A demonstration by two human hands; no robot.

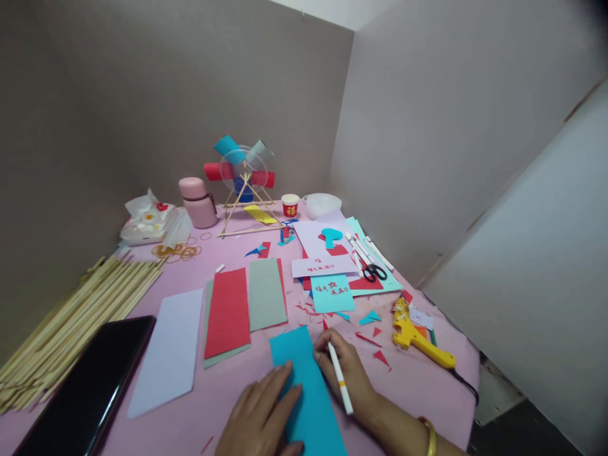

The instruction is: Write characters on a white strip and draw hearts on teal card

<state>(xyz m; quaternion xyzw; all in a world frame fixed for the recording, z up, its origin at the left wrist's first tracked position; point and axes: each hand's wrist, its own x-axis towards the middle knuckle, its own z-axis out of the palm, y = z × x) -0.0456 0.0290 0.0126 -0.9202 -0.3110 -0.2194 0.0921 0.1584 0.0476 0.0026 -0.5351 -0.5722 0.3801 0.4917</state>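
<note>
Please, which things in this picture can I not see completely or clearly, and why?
Head view:
- Blue paper: near end cut off by bottom edge; left hand covers part.
- White pen: tip not visible, apparently behind the fingers of the right hand.
- Phone: near end cut off by bottom edge.
- Light blue card: writing too small.
</note>
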